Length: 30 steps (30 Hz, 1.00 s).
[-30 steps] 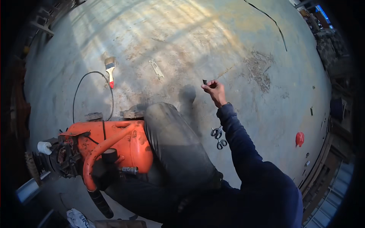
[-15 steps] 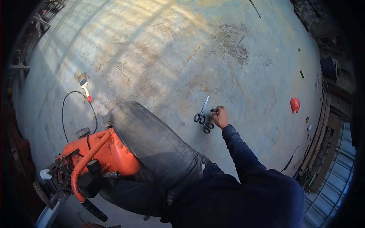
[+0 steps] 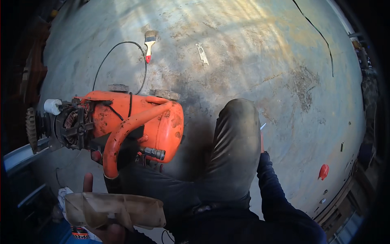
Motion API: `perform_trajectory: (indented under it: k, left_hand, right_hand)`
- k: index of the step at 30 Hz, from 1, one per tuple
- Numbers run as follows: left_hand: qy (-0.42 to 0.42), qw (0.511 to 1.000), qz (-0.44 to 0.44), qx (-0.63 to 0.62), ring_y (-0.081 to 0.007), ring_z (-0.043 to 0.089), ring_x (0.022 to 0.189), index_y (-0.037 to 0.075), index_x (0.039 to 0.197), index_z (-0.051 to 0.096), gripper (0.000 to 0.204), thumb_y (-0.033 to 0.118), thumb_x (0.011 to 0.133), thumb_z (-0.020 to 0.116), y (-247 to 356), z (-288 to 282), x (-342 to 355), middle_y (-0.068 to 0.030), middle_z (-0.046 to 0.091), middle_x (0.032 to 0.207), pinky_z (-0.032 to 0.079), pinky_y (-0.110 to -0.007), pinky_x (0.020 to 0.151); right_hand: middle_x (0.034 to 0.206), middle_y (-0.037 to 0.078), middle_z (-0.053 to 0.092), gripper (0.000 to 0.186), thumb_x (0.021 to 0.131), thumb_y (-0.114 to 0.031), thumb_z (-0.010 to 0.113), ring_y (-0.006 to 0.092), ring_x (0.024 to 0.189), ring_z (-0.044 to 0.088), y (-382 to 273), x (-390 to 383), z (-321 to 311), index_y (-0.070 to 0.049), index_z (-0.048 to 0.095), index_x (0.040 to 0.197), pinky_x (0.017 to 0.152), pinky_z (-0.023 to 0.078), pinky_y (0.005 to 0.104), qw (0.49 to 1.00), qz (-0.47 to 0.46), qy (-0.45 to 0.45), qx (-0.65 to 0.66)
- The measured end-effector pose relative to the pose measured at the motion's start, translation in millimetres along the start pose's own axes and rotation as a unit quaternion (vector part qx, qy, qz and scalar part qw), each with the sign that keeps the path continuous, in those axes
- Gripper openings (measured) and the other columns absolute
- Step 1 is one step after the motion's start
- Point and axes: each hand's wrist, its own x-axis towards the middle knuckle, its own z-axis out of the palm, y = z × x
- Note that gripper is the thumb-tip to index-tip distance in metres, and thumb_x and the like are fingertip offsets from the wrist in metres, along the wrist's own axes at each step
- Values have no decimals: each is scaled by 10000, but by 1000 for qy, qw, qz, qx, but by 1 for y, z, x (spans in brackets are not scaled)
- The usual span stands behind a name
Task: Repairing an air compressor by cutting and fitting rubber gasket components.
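Head view: a tan, thin-walled cover point(image 3: 142, 209) is held at lower left, near the orange tank point(image 3: 168, 128), by the left hand point(image 3: 115, 233), a finger raised above its edge. It looks light, stiffish, perhaps brittle, best gripped by the rim. The right hand point(image 3: 262, 144), beside a metal blade point(image 3: 263, 125), is mostly hidden by the knee point(image 3: 241, 116); its grip cannot be told.

Pale streaks of light brighten the upper floor point(image 3: 243, 61), while the cover point(image 3: 144, 208) sits dimmer, shadow pools between tank point(image 3: 168, 130) and knee point(image 3: 239, 116), and fisheye distortion curves the edges into black.
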Motion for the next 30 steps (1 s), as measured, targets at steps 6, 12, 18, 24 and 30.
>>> perform_trajectory:
  k: [6,12,18,24,30]
  left_hand:
    - [52,994,-40,-90,-272,572,1168,97,1483,234,639,273,958,554,-13,-64,-26,-136,485,1353,479,-388,1014]
    - [88,981,-48,-165,-279,559,1200,127,1470,282,521,297,1013,466,-20,-97,-64,-130,469,1402,492,-416,994]
    - [-48,964,-110,-237,-290,527,1228,122,1474,266,532,304,1015,463,-7,-145,114,-142,425,1427,478,-421,1005]
    - [-156,917,-196,-310,-304,482,1261,108,1483,229,577,308,1004,479,-12,-220,130,-161,363,1452,454,-421,1026]
    - [-224,859,-256,-384,-318,438,1294,94,1493,192,624,312,993,495,-16,-172,150,-179,300,1476,430,-421,1047]
  right_hand:
    - [867,82,681,276,903,-245,598,211,779,644,78,-71,5,15,658,974,736,515,350,991,86,-96,39]
    - [899,131,683,310,900,-281,587,257,827,649,175,-58,56,2,658,1003,750,502,370,961,99,-242,88]
    - [931,180,686,345,897,-316,576,303,875,655,190,-110,210,-10,659,1032,764,489,389,947,141,-264,116]
    - [920,201,671,281,919,-250,561,352,885,646,4,-58,149,-5,619,1043,768,487,403,950,-45,-303,66]
    - [839,105,668,114,939,-12,547,150,697,660,45,-97,79,62,603,1006,642,532,284,941,268,-56,197]
